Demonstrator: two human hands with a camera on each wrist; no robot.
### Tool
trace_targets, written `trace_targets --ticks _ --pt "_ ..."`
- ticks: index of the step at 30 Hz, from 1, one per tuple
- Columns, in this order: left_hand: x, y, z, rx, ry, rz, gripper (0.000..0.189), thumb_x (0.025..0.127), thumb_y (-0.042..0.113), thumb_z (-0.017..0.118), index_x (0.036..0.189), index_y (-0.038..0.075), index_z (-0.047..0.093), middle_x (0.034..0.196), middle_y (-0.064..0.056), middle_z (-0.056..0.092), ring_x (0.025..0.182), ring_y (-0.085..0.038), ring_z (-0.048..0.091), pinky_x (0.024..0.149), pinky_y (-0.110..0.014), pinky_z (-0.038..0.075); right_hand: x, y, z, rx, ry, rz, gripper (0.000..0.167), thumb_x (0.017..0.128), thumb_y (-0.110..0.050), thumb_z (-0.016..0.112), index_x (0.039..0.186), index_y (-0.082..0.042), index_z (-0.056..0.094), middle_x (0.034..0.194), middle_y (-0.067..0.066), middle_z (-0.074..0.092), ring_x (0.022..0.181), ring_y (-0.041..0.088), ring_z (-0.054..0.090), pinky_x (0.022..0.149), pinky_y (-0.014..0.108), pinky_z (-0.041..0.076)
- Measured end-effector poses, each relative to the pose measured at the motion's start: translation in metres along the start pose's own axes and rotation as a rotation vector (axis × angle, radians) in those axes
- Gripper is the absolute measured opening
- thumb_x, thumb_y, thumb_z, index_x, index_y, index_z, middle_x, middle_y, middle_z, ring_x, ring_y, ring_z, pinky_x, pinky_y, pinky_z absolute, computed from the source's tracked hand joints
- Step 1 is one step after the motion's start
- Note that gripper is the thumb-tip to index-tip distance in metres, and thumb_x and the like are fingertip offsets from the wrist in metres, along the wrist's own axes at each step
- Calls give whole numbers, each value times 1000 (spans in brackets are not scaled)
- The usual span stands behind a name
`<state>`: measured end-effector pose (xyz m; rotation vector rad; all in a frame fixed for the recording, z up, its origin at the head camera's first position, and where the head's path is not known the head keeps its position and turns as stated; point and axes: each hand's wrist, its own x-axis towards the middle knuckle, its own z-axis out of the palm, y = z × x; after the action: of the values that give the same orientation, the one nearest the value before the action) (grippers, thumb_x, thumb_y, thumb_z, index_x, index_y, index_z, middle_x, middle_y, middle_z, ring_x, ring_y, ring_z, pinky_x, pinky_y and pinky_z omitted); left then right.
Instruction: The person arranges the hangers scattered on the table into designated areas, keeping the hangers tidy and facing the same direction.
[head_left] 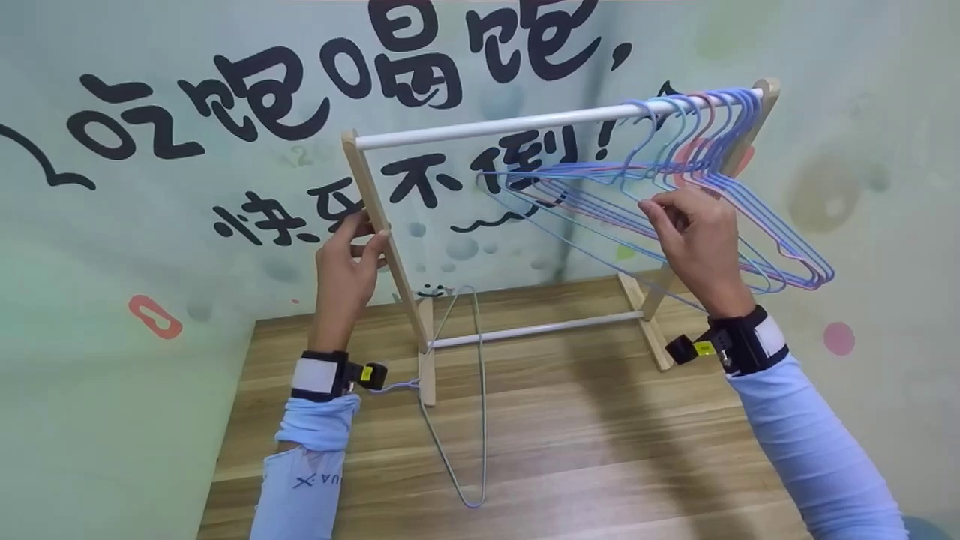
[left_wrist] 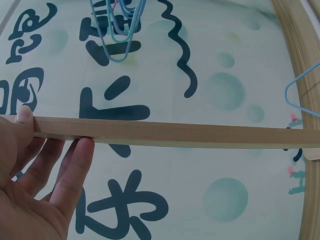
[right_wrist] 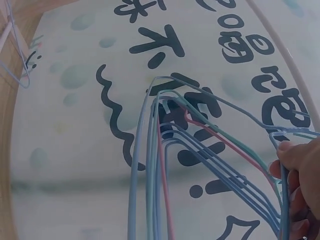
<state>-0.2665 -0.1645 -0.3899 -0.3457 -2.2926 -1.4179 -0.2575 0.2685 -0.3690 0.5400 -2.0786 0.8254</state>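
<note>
My left hand (head_left: 347, 262) holds the left wooden upright (head_left: 400, 281) of a clothes rack, thumb on one side and fingers on the other. In the left wrist view, that thumb and the fingertips touch opposite faces of the bar. Several thin wire hangers, blue, green and pink, hang bunched toward the right end of the rack's white top rod (head_left: 487, 130). At the near side of this bunch my right hand (head_left: 703, 244) pinches a blue hanger (right_wrist: 136, 165) close below its hook. That hook is over the rod.
A grey-green hanger (head_left: 484, 420) leans at the rack's left foot, its lower end on the wood-grain tabletop (head_left: 570, 465). A white lower rod (head_left: 540, 330) joins the two uprights. Behind stands a pale wall (head_left: 187, 225) with large dark lettering.
</note>
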Motion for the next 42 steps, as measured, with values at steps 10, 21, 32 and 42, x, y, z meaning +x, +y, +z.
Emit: trace_targets --ticks 10,21,32,42 --pt "0 -1 0 19 0 -8 46 103 26 63 142 5 55 119 -12 64 95 -24 68 81 -32 60 -5 1 2 -10 25 49 11 93 -10 76 96 1 77 71 10 61 64 15 46 58 19 29" --pt "-1 -2 1 -19 12 41 42 104 23 63 140 4 58 117 -12 65 91 -24 69 80 -34 61 -9 3 1 -12 68 36 13 95 -10 74 96 3 74 72 11 60 62 13 46 57 20 31" --pt "-1 -2 0 -33 11 50 40 103 23 63 138 4 59 117 -12 65 90 -24 69 79 -35 61 -12 -6 1 44 104 39 7 93 -4 74 94 3 73 74 10 61 63 14 47 58 19 33" --pt "0 -2 0 -9 10 47 42 103 23 63 140 3 57 118 -13 65 92 -25 69 80 -35 61 -38 -16 32 125 58 -3 4 90 -1 76 88 -1 73 71 7 64 59 12 49 55 18 37"
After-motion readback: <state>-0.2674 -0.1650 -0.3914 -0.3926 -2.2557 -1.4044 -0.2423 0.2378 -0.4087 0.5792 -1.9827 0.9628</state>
